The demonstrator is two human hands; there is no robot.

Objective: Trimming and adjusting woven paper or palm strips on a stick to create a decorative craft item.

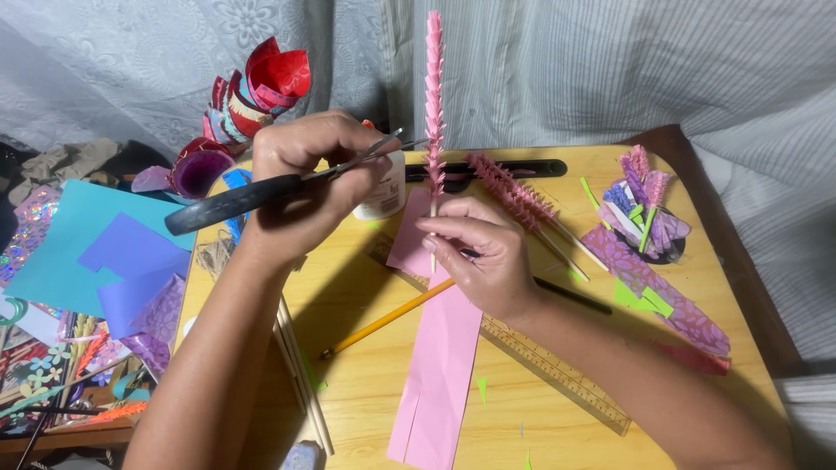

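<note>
My left hand [305, 187] is closed around black-handled scissors [261, 193], whose blades point right toward a tall pink paper flower spike [434, 96] on a thin stick. My right hand [483, 252] pinches that stick near its lower end and holds it upright above the wooden table [366, 383]. The scissor tips sit close beside the spike's lower fringe. Under my right hand lies a long pink paper strip [440, 365], cut partway up at its near end. A white glue bottle [383, 187] stands just behind the scissors.
More pink fringed spikes [518, 200] lie right of centre. A yellow pencil [383, 320], a ruler [557, 370], thin wooden sticks [300, 374] and a black pen [570, 296] lie on the table. A cup of paper scraps [644, 204] sits right; blue paper [87, 252] left.
</note>
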